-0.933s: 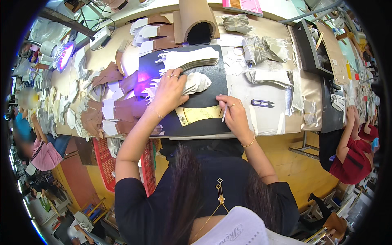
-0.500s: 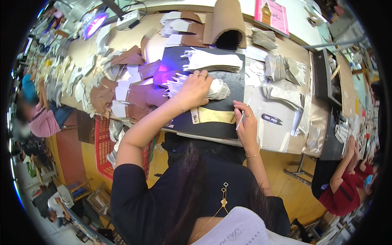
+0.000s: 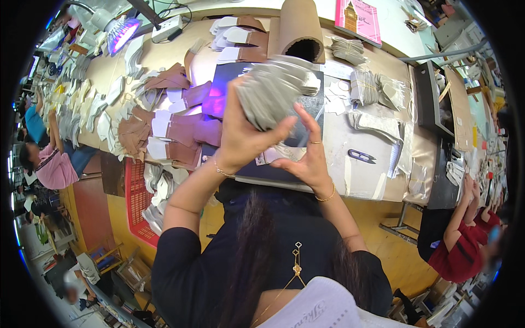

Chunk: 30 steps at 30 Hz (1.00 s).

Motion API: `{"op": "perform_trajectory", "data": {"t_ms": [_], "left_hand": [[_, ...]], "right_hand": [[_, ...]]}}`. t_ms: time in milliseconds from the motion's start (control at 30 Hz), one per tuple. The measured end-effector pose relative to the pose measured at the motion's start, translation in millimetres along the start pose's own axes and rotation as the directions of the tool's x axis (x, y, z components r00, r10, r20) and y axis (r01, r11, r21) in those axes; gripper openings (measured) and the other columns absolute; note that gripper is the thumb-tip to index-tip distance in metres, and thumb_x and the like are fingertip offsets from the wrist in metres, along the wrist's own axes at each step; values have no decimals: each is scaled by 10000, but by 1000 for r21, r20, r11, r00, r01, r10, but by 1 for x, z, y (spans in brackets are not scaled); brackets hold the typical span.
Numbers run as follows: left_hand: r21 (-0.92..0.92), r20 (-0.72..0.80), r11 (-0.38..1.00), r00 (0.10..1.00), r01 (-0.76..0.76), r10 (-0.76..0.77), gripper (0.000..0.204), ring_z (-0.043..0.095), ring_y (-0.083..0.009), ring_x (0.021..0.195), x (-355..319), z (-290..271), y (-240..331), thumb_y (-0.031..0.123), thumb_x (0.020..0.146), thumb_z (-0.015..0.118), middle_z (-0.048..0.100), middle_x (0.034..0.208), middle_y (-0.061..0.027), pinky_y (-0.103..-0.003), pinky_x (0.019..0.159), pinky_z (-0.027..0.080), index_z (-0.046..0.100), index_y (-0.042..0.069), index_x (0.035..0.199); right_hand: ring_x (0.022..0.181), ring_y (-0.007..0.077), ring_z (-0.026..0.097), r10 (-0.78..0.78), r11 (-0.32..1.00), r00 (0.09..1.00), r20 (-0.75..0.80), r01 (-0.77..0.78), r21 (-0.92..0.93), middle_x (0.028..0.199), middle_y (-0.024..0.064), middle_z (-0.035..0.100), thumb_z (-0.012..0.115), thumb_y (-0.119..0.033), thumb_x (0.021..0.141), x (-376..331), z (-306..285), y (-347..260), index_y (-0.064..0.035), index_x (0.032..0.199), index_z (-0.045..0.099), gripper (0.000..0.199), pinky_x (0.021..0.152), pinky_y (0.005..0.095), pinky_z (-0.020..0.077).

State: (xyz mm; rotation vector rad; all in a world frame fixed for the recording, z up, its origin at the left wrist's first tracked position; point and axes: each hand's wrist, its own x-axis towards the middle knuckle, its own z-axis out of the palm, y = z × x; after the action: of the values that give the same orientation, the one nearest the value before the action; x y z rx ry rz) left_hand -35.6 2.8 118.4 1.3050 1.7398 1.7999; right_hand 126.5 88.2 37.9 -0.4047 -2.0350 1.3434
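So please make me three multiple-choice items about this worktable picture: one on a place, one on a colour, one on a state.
1. Where do the small snips lie?
A. on the table, to the right of the right hand
B. in the red crate
C. on the cardboard roll

2. What colour is the light of the lamp at the upper left?
A. green
B. violet
C. orange

3. How is the stack of grey cut pieces held?
A. flat on the dark mat
B. lifted off the mat in the left hand
C. hanging from a hook

Answers: 1 A, the snips rest on pale table sheet right of that hand. 2 B, its glow is violet. 3 B, the left hand's fingers wrap the raised stack.
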Motion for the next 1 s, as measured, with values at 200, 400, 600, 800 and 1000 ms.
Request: {"op": "perform_trajectory", "data": {"t_ms": [200, 400, 600, 800, 1000], "left_hand": [[-807, -67, 542, 874, 236, -481, 407, 731, -301, 895, -5, 28, -29, 314, 1000, 656, 694, 983, -177, -456, 830, 634, 554, 1, 1240], [-874, -4, 452, 927, 179, -375, 932, 646, -341, 1145, -18, 9, -56, 383, 891, 788, 541, 1344, -164, -534, 996, 557, 169, 255, 1576], [194, 445, 981, 889, 17, -104, 1116, 560, -299, 1187, -12, -42, -74, 384, 622, 963, 546, 1210, -129, -430, 1023, 463, 351, 201, 1537], [628, 522, 682, 853, -374, -14, 790, 548, -342, 1120, -29, -12, -85, 365, 662, 904, 562, 1130, -152, -420, 977, 460, 592, 102, 1340], [585, 546, 753, 833, -301, -92, 610, 547, -334, 1025, -23, -9, -84, 181, 730, 809, 583, 1096, -122, -424, 914, 469, 607, 90, 1298]], "right_hand": [[1209, 297, 648, 15, 992, 999, -29, -19, -128, 1300, 186, 659, 907, -162, 751, 10, -4, -20, -43, 1485, 373, 915, 1004, 390, 515], [958, 160, 692, 106, 992, 989, 103, -97, -85, 1068, 88, 725, 787, -2, 805, 8, -55, -24, -15, 1259, 617, 485, 864, 293, 537], [995, 157, 685, 243, 966, 898, 366, -188, -178, 1084, 79, 727, 774, -41, 805, 29, -98, 4, -17, 1259, 610, 484, 894, 304, 529], [1229, 239, 597, 324, 939, 860, 394, -241, -244, 1343, 114, 617, 877, -146, 741, 25, -91, 30, -38, 1358, 555, 704, 1062, 344, 451], [1330, 278, 529, 208, 975, 912, 353, -164, -149, 1426, 110, 565, 907, -189, 713, 16, -91, 28, -61, 1396, 538, 786, 1135, 377, 402]]}}
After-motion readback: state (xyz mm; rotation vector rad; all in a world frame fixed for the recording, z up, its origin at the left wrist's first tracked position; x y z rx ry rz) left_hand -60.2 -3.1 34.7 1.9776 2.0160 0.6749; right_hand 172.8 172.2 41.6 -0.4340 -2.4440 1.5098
